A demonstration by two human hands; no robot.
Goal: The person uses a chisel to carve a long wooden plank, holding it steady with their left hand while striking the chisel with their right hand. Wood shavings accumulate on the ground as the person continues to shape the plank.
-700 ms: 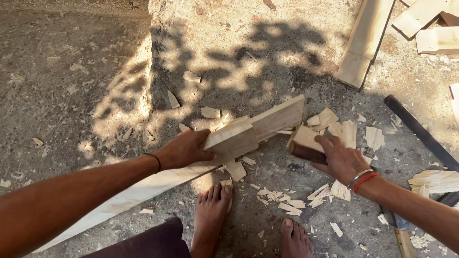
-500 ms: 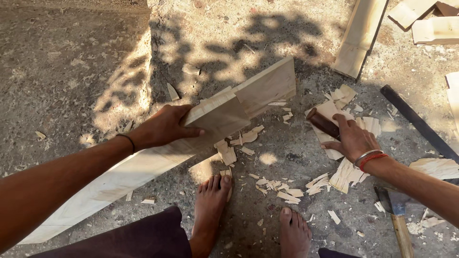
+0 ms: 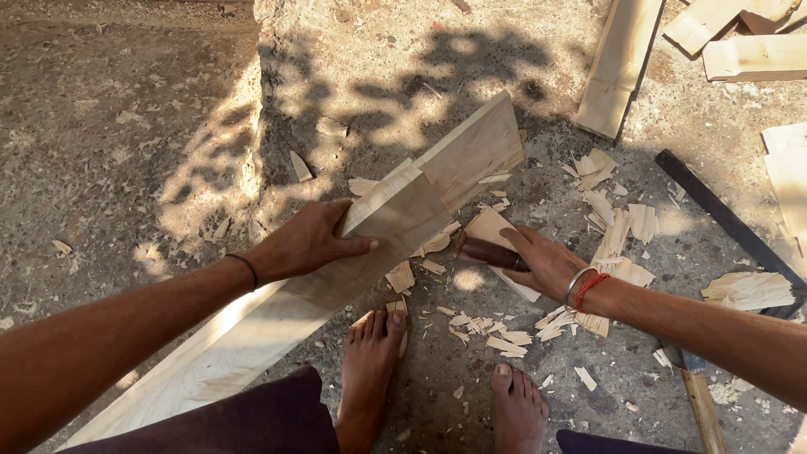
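Risk first: the long plank (image 3: 403, 227) is raised at its far end and rests on my grip alone near its middle, so if my hold slackens, I judge it could tip or slide down toward my bare left foot (image 3: 370, 370), which stands directly beneath its lower edge among the wood chips (image 3: 496, 336). A second hazard is splinters: the upper face of the plank shows a stepped, freshly cut section with raw edges, and my fingers cross one of those edges. A third is footing, since loose offcuts lie scattered around both feet on the rough concrete ground (image 3: 126, 126), and a tool handle (image 3: 702, 412) lies just beside my right forearm. My left hand (image 3: 307, 244) is closed over the plank, thumb on the upper face and fingers wrapped over the far edge, holding it tilted with the far end up. My right hand (image 3: 538, 261) is partly closed on a small dark brown block (image 3: 492, 252), fingers curled over its top, pressing it down on a pale flat offcut (image 3: 500, 248) on the ground, just beside the plank but not touching it.
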